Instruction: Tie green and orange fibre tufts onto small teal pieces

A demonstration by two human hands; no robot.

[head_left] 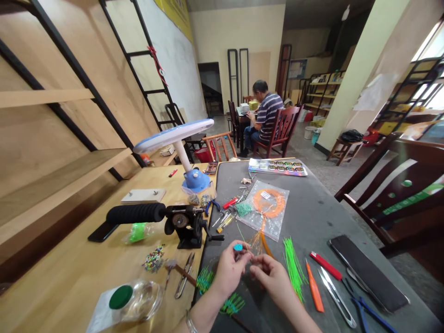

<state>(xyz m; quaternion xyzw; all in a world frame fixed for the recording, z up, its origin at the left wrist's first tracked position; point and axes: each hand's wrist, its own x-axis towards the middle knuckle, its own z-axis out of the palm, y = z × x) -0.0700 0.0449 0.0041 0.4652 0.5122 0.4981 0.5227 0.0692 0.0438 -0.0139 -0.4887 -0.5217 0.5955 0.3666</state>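
My left hand (233,268) is closed in a pinch over the dark mat, with a thin green strand (240,231) rising from its fingers. A small turquoise piece (237,247) shows at those fingers; whether it is held or worn I cannot tell. Close beside it, my right hand (269,273) has thumb and fingertips drawn together, and what they grip is too small to make out. Beneath my left wrist lies a row of green and blue strands (205,280) on a stick. A bundle of bright green strands (293,268) rests right of my right hand.
A black winding vise (185,226) stands left, before a blue-based lamp (196,179). A bag with orange line (268,203) lies ahead. To the right are a red-handled tool (326,266), tweezers (336,296), blue pliers (362,310) and a black case (367,273). Another person (268,113) sits farther back.
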